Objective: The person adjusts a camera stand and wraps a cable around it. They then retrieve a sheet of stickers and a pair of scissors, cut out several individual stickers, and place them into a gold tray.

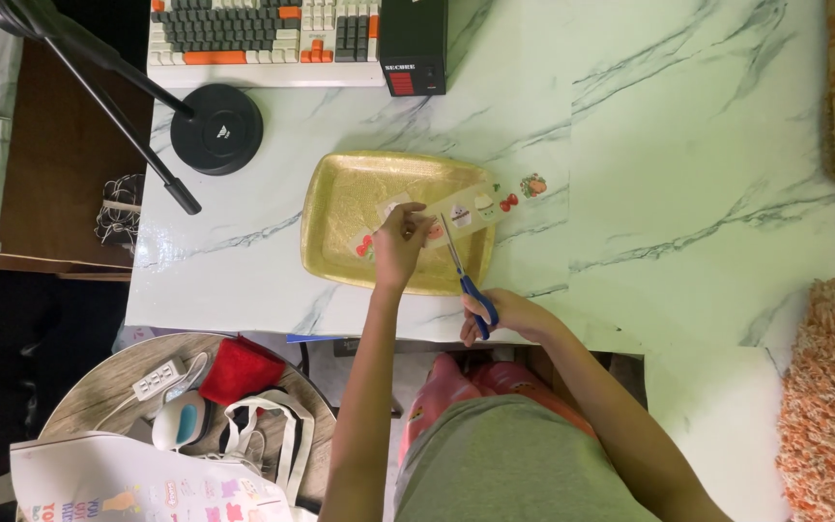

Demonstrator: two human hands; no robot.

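Our left hand [400,242] pinches a long clear sticker strip [456,215] over the gold rectangular tray [340,242]. Right hand [504,314], fingers curled through blue-handled scissors [464,271], blades touching the strip.

left hand [400,242] pinching, right hand [495,314] gripping

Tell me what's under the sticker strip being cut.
The gold tray lies under most of the sticker strip; its right end overhangs the marble table. The left hand covers part of the strip, hiding the tray beneath.
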